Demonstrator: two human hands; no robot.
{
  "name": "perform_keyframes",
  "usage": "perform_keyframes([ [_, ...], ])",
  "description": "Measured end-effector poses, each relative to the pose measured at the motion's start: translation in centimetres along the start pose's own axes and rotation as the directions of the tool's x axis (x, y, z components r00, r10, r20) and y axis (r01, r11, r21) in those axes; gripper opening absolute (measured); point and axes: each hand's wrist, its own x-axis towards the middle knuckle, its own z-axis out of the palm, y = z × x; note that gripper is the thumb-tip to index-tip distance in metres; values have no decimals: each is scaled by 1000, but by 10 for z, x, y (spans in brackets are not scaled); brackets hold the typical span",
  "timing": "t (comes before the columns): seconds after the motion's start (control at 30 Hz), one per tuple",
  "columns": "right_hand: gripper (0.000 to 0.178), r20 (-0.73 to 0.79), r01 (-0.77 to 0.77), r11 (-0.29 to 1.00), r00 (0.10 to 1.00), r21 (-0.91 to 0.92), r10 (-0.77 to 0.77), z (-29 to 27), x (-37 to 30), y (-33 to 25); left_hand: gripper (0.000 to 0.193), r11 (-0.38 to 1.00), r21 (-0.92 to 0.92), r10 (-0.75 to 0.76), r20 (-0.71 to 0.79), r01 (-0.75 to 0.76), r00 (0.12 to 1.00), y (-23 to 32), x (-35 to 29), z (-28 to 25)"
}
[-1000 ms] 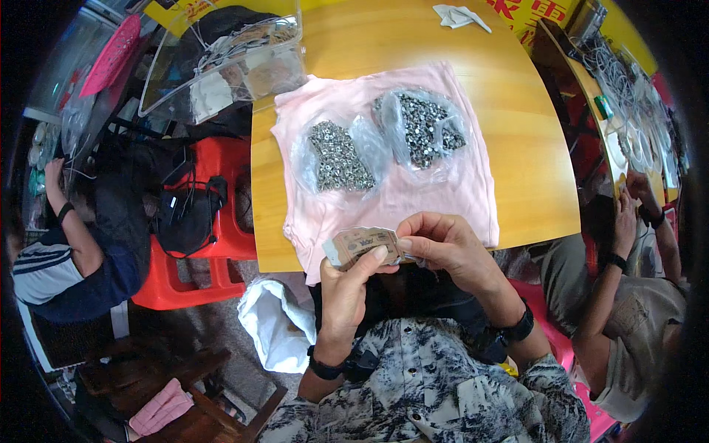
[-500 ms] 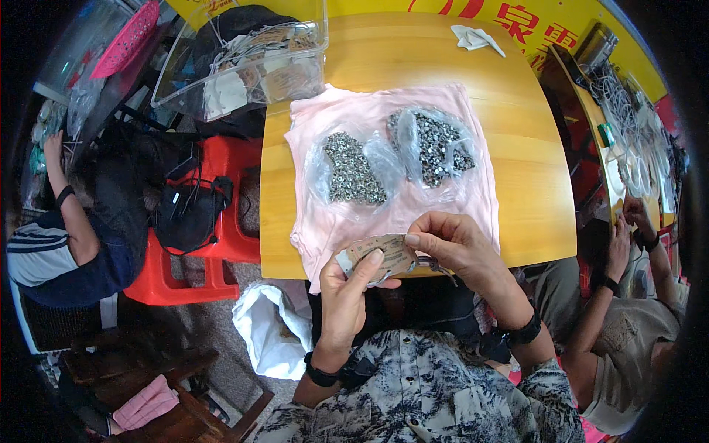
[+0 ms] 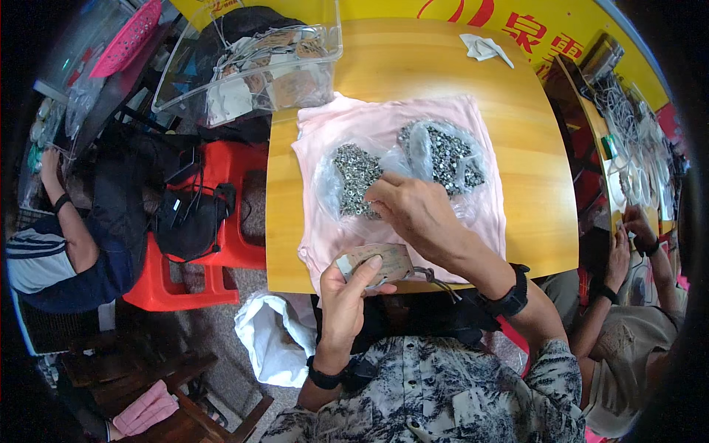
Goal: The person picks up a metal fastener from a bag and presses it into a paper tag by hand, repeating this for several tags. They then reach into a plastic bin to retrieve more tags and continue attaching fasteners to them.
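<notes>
My left hand point(image 3: 347, 299) grips a brown cardboard tag point(image 3: 393, 260) near the table's front edge, thumb across its face. A dark cord point(image 3: 437, 277) hangs from the tag's right end. My right hand point(image 3: 419, 210) reaches over the tag, its fingers bent and pressed together at the lower right side of a pile of small silvery metal pieces point(image 3: 351, 168) in a clear plastic bag. What its fingertips hold, if anything, is hidden. A second clear bag of small shiny metal pieces point(image 3: 450, 151) lies to the right. Both bags rest on a pink cloth point(image 3: 310, 240).
A clear plastic bin point(image 3: 332, 55) of corded tags stands at the table's point(image 3: 535, 162) far left. Crumpled white paper point(image 3: 484, 49) lies far right. A red stool point(image 3: 255, 159) and a white sack point(image 3: 255, 336) are left. Co-workers sit on both sides.
My right hand has left the tag's right end and moved forward to the left bag of metal pieces. My left hand keeps hold of the tag. The view has shifted slightly.
</notes>
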Motion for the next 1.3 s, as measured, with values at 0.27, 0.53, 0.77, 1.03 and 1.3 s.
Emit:
perform_keyframes([
  [0.27,11,-16,-82,986,997,-145,80,8,6,6,23,1000,2,-20,-1,20,1000,-2,3,-1],
  [0.53,10,-71,-79,988,995,-133,70,11,9,5,22,1000,13,7,24,-7,1000,-3,2,-3],
  [0.77,5,-102,-28,986,995,-162,11,16,7,9,21,1000,10,-1,27,1,1000,-1,2,-1],
  [1.03,8,-131,-39,992,991,-123,23,18,8,9,21,999,24,21,32,-22,999,-3,1,-2],
  [1.3,9,-110,8,988,994,-153,-25,26,13,16,22,997,48,63,43,-65,997,-9,3,-5],
])
